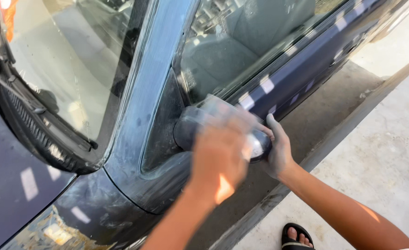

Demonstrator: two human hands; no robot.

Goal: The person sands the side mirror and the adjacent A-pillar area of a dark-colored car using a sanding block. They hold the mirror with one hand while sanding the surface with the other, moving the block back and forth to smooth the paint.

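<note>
A dark car's windshield (pixel 70 60) and wiper (pixel 15 92) lie at left. The side mirror (pixel 209 122) juts from the door pillar, its long axis running left to right toward the pavement. The left hand (pixel 220 155), blurred, lies flat over its back; grip unclear. The right hand (pixel 278 148) cups the mirror's outer end, fingers wrapped on it.

nope, no packages, labels, signs or screens anywhere here, just car bodywork, glass and concrete
</note>
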